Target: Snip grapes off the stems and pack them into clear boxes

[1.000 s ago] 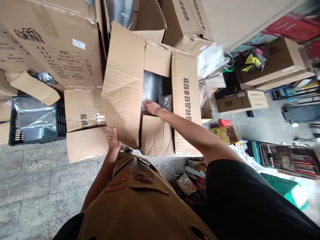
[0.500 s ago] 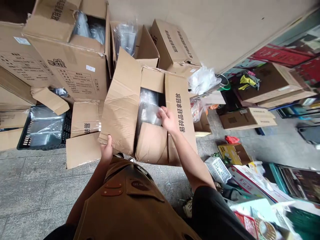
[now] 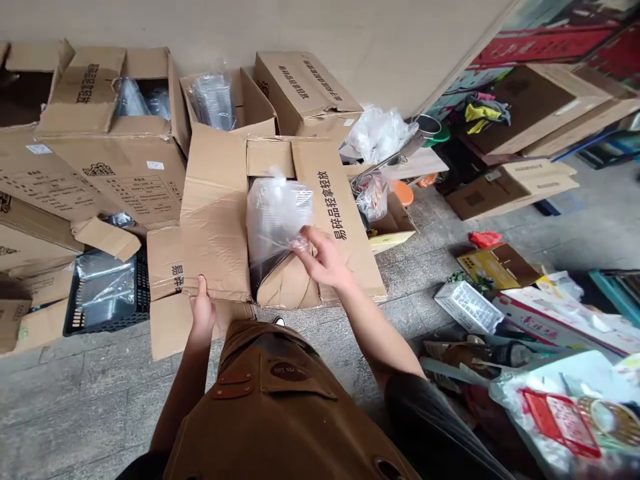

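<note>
An open cardboard box (image 3: 345, 220) with its flaps spread stands right in front of me. Inside it, a clear plastic bag (image 3: 277, 207) wraps a stack of ridged transparent containers. My right hand (image 3: 325, 259) pinches the bag's gathered edge above the front flap. At the lower corner of the wide left flap (image 3: 215, 213), my left hand (image 3: 203, 310) grips the cardboard, thumb on top and fingers hidden beneath. The bottom of the box is out of sight behind the bag and flaps.
Cardboard boxes (image 3: 135, 173) line the wall, some holding bagged containers. A black crate (image 3: 143, 280) with wrapped plastic pieces sits at left. To the right are a bundle of clear bags (image 3: 380, 130), a white basket (image 3: 467, 308) and a yellow box (image 3: 500, 267).
My right hand has drawn the bag's edge towards me, and the bagged stack shows higher and fuller in the box opening. My left hand stays on the flap. The view has shifted.
</note>
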Available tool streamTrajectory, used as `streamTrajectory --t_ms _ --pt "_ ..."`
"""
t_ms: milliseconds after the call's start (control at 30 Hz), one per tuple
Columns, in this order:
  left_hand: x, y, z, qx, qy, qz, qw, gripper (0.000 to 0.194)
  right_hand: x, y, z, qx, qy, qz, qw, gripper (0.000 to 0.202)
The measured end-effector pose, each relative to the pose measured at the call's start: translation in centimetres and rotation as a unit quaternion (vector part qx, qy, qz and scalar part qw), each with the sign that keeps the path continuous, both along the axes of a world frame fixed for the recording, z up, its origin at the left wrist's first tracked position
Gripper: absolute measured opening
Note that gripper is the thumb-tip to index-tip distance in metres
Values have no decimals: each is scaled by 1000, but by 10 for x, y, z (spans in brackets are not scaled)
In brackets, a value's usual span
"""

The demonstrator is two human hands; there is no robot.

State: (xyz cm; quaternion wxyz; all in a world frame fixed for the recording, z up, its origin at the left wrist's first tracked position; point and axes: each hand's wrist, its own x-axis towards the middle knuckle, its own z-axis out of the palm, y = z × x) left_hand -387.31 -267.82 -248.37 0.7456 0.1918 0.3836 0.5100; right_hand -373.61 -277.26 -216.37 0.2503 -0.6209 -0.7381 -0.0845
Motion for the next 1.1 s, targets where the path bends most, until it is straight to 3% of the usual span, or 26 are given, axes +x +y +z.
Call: streamTrajectory --t_ms 67,233,333,400,433,500,567,600,667,700,800,867,933,1000,1100 --pt "0 1 -1 -28 9 15 999 61 -1 2 -11 -7 -14 0 1000 27" --pt "-1 5 -9 -13 8 -20 1000 62 -12 -9 -33 14 -19 -19 1000 15" --pt "-10 14 -11 19 7 0 1000 70 -20 -34 -40 16 23 -19 999 16" --pt "-23 19 -8 30 80 54 995 84 -20 -61 -44 6 53 -13 998 18" --pt "-32 19 -3 32 153 106 982 95 -16 -78 -45 -3 66 -13 998 19" --pt "-48 15 15 60 326 232 914 107 -1 -117 -46 -23 99 -20 995 19" --pt "-57 9 50 138 432 317 833 90 24 -160 -44 -43 148 -35 987 20" --pt "-55 7 75 193 439 328 814 71 39 -181 -42 -54 173 -50 982 22" --pt "-35 14 133 305 395 286 818 35 72 -221 -33 -76 213 -97 969 26" --pt "-18 24 165 368 379 236 816 27 88 -239 -28 -84 223 -128 963 29" --pt "54 75 246 514 371 70 771 24 134 -288 -12 -71 218 -236 944 40" --pt "100 111 280 512 370 -30 774 36 158 -318 -5 -42 209 -299 930 46" --pt "133 136 293 438 412 -174 780 45 178 -347 -4 -21 203 -353 913 49" --pt "147 149 290 361 456 -283 763 49 193 -375 -11 -13 196 -405 893 50" --pt "141 153 272 342 476 -345 733 55 204 -406 -32 -9 211 -473 855 52"
